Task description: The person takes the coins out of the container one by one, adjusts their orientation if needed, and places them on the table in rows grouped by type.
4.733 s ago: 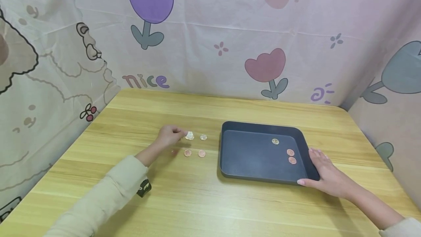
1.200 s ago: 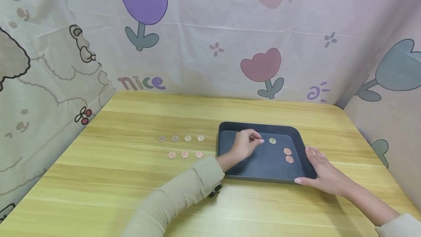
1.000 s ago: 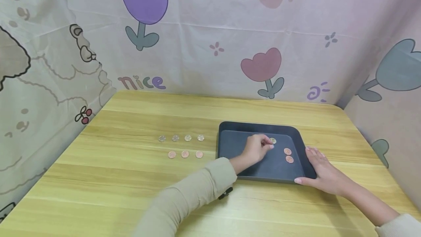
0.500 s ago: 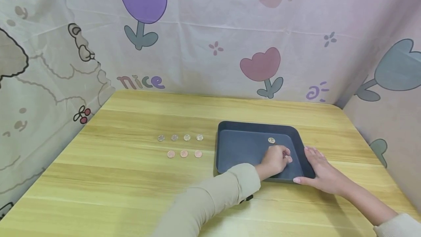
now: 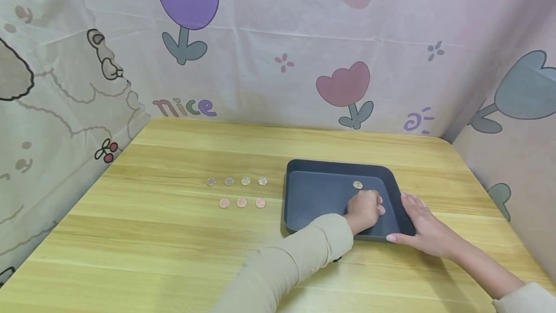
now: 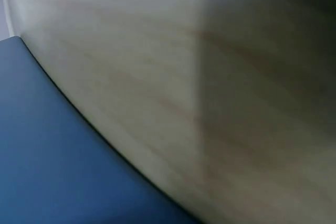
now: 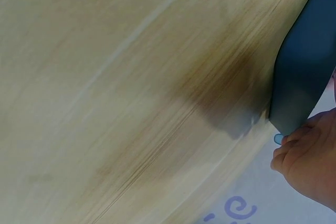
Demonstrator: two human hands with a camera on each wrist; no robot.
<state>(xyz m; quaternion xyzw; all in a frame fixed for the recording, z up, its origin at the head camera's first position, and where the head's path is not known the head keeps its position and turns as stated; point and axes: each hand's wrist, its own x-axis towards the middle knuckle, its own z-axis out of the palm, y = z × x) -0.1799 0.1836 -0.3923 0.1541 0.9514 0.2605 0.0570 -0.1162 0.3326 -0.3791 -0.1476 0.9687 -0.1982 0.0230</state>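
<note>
Tabletop (image 5: 173,235): wood-grain surf., smooth, semi-gloss w/ soft sheen. Tray (image 5: 317,199): smooth, matt, coated look; metal vs plastic, can't tell. Silvery discs (image 5: 229,181) & coppery discs (image 5: 241,203): metallic-looking, patterned faces, bit shiny. Gold-toned disc (image 5: 357,185) in tray: same metallic look. Backdrop (image 5: 269,8): printed cloth, matt, lightly creased. L sleeve (image 5: 295,255): matt cloth, soft folds.

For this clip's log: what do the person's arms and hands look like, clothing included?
The left hand and right hand are gloveless. The left sleeve is long and beige; only the end of the pale right sleeve shows. Something small and black peeks from under the left cuff.
</note>
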